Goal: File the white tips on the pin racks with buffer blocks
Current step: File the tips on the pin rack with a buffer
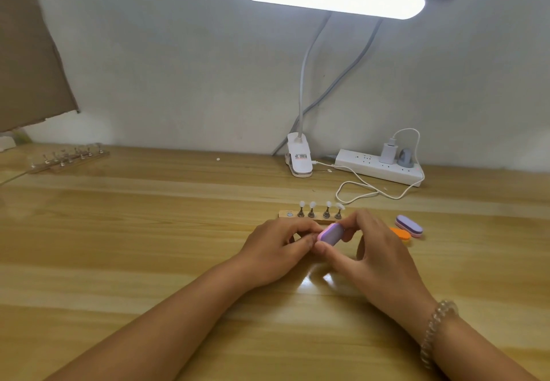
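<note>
A wooden pin rack (287, 214) lies on the table just beyond my hands, with several metal pins carrying white tips (312, 204). My right hand (375, 249) grips a purple and pink buffer block (329, 234) between thumb and fingers. My left hand (276, 246) has its fingers curled and pinched against the block's near end; what it pinches is hidden behind the fingers. Both hands meet in front of the rack's right part.
A second purple buffer block (409, 225) and an orange one (400, 233) lie to the right. Further back stand a clip lamp base (299, 159), a power strip (379, 168) with a looping white cable (357, 193), and another pin rack (70, 159) at far left.
</note>
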`<state>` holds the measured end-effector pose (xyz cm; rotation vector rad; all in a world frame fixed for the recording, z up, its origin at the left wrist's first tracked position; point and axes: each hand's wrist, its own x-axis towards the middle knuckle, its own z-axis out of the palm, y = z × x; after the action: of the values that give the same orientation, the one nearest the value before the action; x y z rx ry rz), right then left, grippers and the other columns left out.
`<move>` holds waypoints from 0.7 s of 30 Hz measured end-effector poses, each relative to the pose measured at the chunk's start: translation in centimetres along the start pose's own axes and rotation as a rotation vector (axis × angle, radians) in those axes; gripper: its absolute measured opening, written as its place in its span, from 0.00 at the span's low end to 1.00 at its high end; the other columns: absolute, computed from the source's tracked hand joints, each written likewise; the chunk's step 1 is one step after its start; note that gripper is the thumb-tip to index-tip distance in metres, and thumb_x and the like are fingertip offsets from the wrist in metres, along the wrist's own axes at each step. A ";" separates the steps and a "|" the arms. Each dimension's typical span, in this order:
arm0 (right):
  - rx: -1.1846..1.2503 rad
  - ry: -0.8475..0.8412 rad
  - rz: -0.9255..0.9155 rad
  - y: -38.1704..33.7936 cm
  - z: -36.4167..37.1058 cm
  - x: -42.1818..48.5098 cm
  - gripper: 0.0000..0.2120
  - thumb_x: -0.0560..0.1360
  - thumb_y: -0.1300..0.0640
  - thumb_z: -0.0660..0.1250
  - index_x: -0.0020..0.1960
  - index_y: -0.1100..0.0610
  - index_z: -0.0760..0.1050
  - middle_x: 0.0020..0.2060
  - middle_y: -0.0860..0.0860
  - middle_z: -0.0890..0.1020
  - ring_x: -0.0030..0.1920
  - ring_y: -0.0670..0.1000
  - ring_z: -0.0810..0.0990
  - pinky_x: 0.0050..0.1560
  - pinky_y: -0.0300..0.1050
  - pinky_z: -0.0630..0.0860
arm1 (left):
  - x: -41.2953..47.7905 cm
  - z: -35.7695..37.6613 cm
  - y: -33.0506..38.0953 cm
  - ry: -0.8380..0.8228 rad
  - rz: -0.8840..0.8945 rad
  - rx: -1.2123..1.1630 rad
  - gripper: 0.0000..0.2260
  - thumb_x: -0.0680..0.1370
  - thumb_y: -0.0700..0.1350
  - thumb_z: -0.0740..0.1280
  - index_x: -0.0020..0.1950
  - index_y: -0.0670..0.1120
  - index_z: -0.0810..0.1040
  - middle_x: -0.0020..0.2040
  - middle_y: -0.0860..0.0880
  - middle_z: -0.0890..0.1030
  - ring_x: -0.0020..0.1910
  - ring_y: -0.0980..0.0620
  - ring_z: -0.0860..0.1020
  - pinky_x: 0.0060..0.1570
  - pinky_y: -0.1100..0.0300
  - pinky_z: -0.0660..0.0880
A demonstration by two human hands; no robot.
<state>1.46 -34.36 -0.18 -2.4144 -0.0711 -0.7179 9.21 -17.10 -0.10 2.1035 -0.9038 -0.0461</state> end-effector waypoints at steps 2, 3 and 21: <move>0.020 -0.027 -0.004 -0.3 0.0 0.0 0.16 0.66 0.38 0.72 0.44 0.46 0.72 0.40 0.41 0.76 0.37 0.43 0.74 0.35 0.43 0.71 | 0.0 0.0 0.0 0.007 -0.007 -0.004 0.11 0.81 0.45 0.65 0.49 0.62 0.81 0.43 0.59 0.82 0.37 0.57 0.72 0.41 0.57 0.69; 0.039 -0.007 0.027 -0.2 -0.1 0.2 0.15 0.67 0.39 0.73 0.43 0.46 0.73 0.40 0.42 0.77 0.37 0.43 0.74 0.36 0.43 0.71 | 0.1 0.0 0.1 0.008 -0.004 -0.007 0.12 0.81 0.45 0.65 0.47 0.63 0.80 0.42 0.60 0.81 0.36 0.58 0.72 0.40 0.57 0.68; -0.019 -0.001 0.014 -0.1 0.1 0.1 0.15 0.67 0.37 0.71 0.44 0.46 0.72 0.40 0.41 0.76 0.38 0.42 0.74 0.35 0.42 0.70 | 0.0 -0.1 0.1 0.007 -0.005 0.024 0.10 0.81 0.46 0.64 0.49 0.61 0.81 0.40 0.60 0.81 0.35 0.60 0.71 0.38 0.60 0.65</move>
<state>1.56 -34.28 -0.15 -2.4313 -0.0485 -0.7139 9.16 -17.13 0.03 2.1269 -0.8984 -0.0306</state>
